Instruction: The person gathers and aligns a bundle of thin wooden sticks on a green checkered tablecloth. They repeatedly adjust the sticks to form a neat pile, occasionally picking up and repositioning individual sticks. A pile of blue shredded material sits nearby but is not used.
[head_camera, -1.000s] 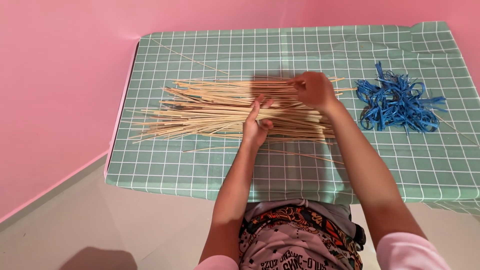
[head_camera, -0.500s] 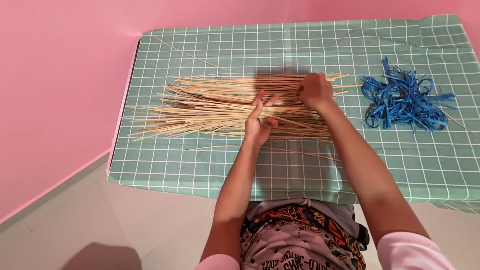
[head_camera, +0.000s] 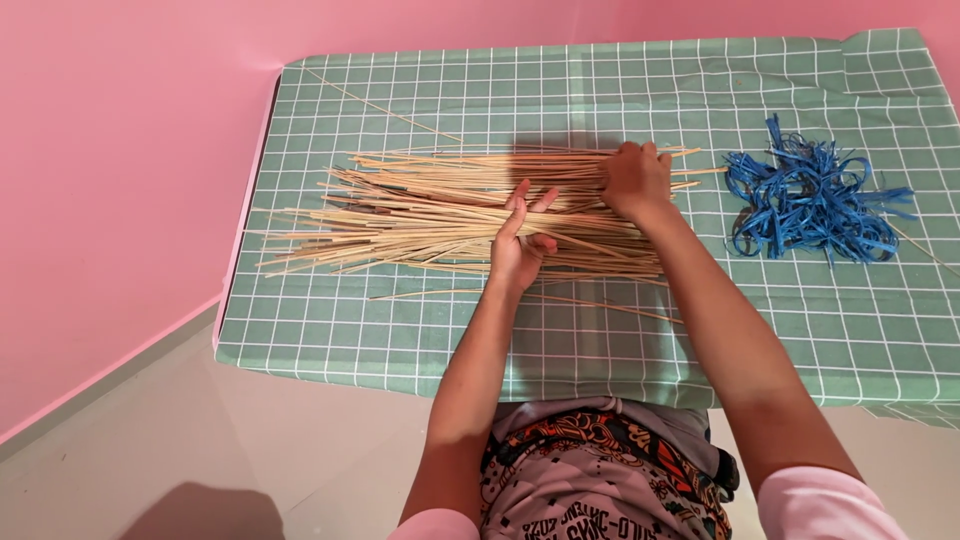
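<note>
Sticks (head_camera: 420, 210) lie left-right; left hand (head_camera: 522, 245), right hand (head_camera: 633, 180) on them.

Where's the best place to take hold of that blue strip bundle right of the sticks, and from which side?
Probably at the knotted middle of the blue strip bundle, coming straight down from above. The strips fan out loose on every side and lie flat on the checked green cloth, so the ends would slip or pull free singly. The right hand is nearest; the left hand rests on the sticks.

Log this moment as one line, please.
left hand: on stick pile, fingers spread | right hand: gripping stick ends | blue strips: apart, right | green checked cloth
</note>
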